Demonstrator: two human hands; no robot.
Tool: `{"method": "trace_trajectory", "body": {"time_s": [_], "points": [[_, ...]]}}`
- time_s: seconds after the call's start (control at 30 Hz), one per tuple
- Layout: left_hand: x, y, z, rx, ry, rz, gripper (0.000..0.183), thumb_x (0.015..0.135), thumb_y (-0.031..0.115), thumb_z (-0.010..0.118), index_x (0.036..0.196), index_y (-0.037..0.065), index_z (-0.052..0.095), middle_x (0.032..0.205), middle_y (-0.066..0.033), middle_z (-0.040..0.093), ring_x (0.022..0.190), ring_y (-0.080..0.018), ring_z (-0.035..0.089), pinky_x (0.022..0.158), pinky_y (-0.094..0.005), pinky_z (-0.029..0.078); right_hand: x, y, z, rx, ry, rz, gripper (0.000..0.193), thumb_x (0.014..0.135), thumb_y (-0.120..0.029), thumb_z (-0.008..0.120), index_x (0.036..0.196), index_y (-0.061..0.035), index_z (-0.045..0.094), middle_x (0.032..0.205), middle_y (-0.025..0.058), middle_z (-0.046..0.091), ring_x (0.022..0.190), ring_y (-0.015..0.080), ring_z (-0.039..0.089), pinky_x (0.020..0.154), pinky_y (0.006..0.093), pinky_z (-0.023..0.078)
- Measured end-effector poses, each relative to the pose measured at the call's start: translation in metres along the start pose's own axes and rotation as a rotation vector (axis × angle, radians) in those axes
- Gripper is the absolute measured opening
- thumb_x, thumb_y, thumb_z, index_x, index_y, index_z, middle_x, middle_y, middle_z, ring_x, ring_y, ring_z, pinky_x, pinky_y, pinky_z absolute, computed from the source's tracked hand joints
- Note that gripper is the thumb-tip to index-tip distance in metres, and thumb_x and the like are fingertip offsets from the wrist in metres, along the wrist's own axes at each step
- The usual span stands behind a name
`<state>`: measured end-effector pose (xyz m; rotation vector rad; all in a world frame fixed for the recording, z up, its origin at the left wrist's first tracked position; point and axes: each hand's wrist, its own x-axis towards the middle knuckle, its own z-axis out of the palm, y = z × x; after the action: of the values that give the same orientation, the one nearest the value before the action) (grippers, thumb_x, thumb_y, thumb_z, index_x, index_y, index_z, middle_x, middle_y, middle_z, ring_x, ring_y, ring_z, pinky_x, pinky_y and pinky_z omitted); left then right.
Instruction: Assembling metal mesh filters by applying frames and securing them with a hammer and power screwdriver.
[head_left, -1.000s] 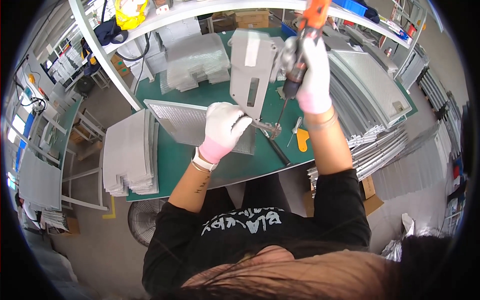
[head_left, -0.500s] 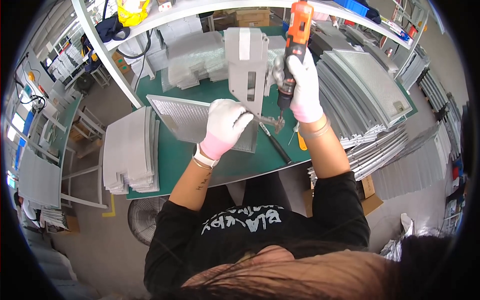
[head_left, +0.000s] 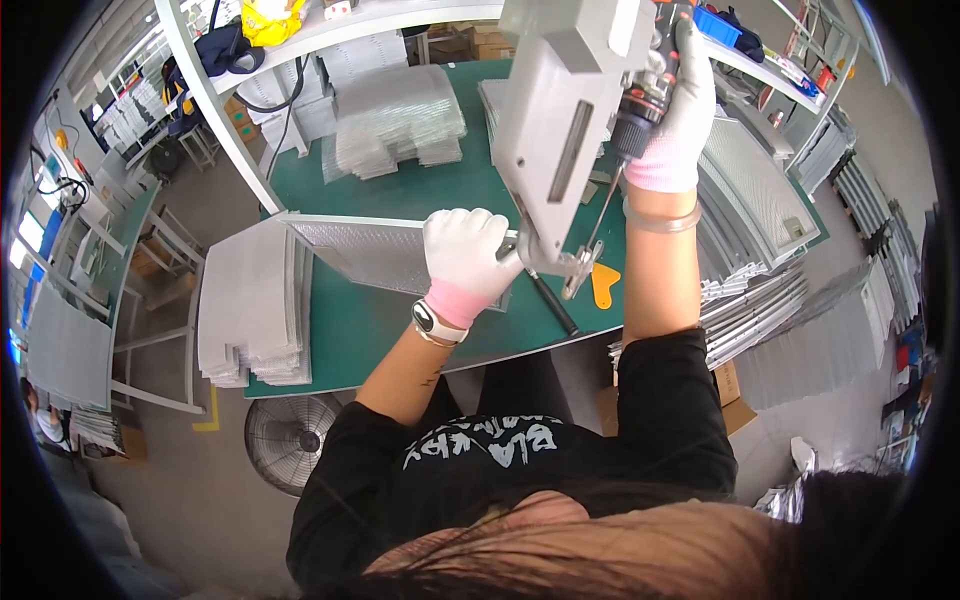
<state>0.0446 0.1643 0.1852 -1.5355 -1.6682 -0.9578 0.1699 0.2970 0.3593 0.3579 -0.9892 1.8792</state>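
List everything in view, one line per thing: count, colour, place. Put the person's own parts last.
mesh filter panel: one, silver, flat on the green mat under the left hand
green mat: one, green, covering the workbench
grey bracket panel: one, grey, held upright above the mat
power screwdriver: one, orange and black, in the right hand, bit pointing down
yellow scraper: one, yellow, on the mat near the bit
black tool: one, black, lying on the mat by the front edge
stacked panels: one pile, grey, left end of the bench
floor fan: one, grey, on the floor below the bench
left hand: white and pink glove, pressing on the mesh filter panel
right hand: white and pink glove, gripping the power screwdriver
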Motion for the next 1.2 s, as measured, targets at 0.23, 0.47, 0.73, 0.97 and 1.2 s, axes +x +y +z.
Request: {"method": "trace_trajectory", "body": {"time_s": [0.23, 0.47, 0.73, 0.97, 1.2], "points": [[0.000, 0.000, 0.017, -0.018, 0.115, -0.019, 0.023, 0.064, 0.025, 0.071, 0.055, 0.013, 0.053, 0.056, -0.0025, 0.048, 0.055, -0.0247, 0.048, 0.061, -0.0418, 0.036, 0.023, 0.032, 0.028, -0.299, -0.024, -0.066, 0.015, 0.099, -0.026, 0.059, 0.100, -0.0112, 0.059, 0.076, -0.0018, 0.058, 0.063, 0.0083, 0.055, 0.058, 0.0210, 0.046], [0.000, -0.004, 0.023, -0.036, 0.118, -0.009, 0.016, 0.062, 0.024, 0.075, 0.069, 0.014, 0.065, 0.062, -0.0008, 0.057, 0.058, -0.0245, 0.052, 0.065, -0.0417, 0.038, 0.028, 0.051, 0.022, -0.375, -0.125, 0.005, 0.015, 0.099, -0.024, 0.057, 0.094, -0.0094, 0.057, 0.076, -0.0009, 0.058, 0.063, 0.0091, 0.055, 0.056, 0.0221, 0.044], [0.004, -0.001, 0.018, -0.107, 0.046, -0.057, 0.011, 0.063, 0.020, 0.075, 0.069, 0.016, 0.066, 0.063, 0.0019, 0.059, 0.053, -0.0220, 0.053, 0.059, -0.0387, 0.038, 0.018, 0.080, -0.003, -0.321, -0.370, 0.095, 0.033, 0.097, -0.032, 0.058, 0.116, -0.0068, 0.049, 0.082, 0.0058, 0.061, 0.064, 0.0092, 0.055, 0.056, 0.0234, 0.045], [-0.005, -0.005, 0.020, -0.250, 0.093, 0.000, 0.011, 0.065, 0.015, 0.074, 0.074, 0.014, 0.067, 0.064, 0.0007, 0.060, 0.054, -0.0223, 0.053, 0.055, -0.0370, 0.041, 0.013, 0.097, -0.005, -0.148, -0.433, 0.212, 0.048, 0.095, -0.040, 0.059, 0.124, -0.0044, 0.047, 0.076, 0.0038, 0.054, 0.059, 0.0081, 0.048, 0.053, 0.0225, 0.040], [-0.006, -0.004, 0.020, -0.366, 0.165, -0.020, 0.014, 0.062, 0.015, 0.076, 0.068, 0.011, 0.064, 0.066, -0.0029, 0.057, 0.058, -0.0236, 0.053, 0.054, -0.0374, 0.041, 0.007, 0.106, 0.000, -0.015, -0.564, 0.305, 0.065, 0.092, -0.044, 0.060, 0.137, -0.0013, 0.042, 0.067, 0.0013, 0.049, 0.050, 0.0051, 0.040, 0.047, 0.0200, 0.032]]}}
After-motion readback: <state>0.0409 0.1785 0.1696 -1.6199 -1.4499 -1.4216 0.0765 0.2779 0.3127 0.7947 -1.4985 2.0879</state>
